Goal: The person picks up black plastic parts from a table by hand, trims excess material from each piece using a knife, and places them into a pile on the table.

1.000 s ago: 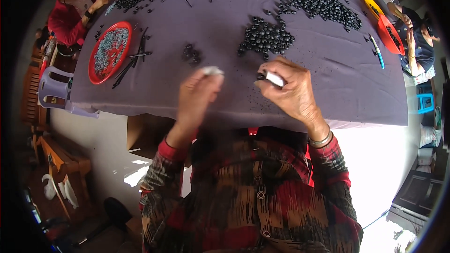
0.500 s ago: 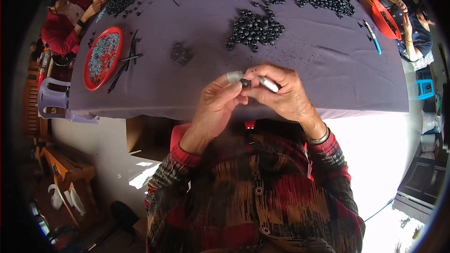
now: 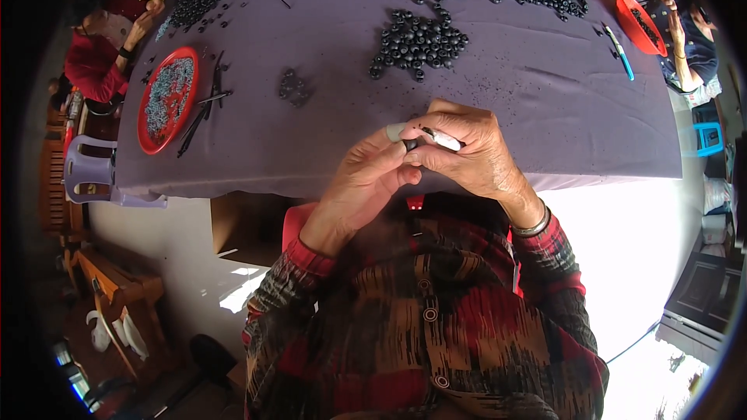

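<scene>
The left hand [image 3: 367, 181], with a pale cover [image 3: 396, 132] on one finger, pinches a small black bead [image 3: 410, 145] between thumb and fingertips just above the near table edge, fingers narrow. The right hand [image 3: 476, 149] curls closed around a slim white tool [image 3: 445, 139], whose visible long axis slants from far left to near right; the bead lies just to the left of its far-left end, between the two hands' fingertips, left hand nearer. Whether tool and bead touch cannot be told; the bead pile [image 3: 420, 43] sits well apart, on the far side.
</scene>
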Demonstrator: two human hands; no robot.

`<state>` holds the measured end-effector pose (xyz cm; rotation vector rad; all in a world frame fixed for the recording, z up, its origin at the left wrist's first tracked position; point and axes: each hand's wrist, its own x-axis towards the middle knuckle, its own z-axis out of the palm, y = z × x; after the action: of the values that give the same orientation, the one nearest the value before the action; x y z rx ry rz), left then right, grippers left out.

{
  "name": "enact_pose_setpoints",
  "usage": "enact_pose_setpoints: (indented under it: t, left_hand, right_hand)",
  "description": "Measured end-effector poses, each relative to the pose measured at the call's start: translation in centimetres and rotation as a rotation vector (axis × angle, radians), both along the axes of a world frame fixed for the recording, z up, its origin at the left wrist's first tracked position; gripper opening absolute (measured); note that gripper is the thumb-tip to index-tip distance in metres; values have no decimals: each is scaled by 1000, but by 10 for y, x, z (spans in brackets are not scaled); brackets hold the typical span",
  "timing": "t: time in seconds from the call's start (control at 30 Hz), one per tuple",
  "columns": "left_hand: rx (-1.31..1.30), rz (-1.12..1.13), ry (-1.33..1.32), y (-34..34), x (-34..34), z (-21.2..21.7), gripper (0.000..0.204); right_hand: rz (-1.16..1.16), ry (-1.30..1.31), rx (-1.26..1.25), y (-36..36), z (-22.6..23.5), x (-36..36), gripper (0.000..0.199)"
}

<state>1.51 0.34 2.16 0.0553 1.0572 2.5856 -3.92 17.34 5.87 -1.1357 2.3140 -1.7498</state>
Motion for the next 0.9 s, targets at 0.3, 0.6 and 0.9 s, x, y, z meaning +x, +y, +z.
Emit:
enact_pose_setpoints:
  t: [0.3,0.6,0.9]
  left_hand:
    - [7,-66,-9,-6,-3,-4,18]
    - [49,-107,-109,-2,-1,-9,18]
    - [26,-65,-92,-4,-2,-6,19]
  right_hand:
    - [98,-270,-113,1,-1,2,17]
    - [99,-432,-141,2,-7,-4,11]
    - [144,-416,-123,3,-11,-5,11]
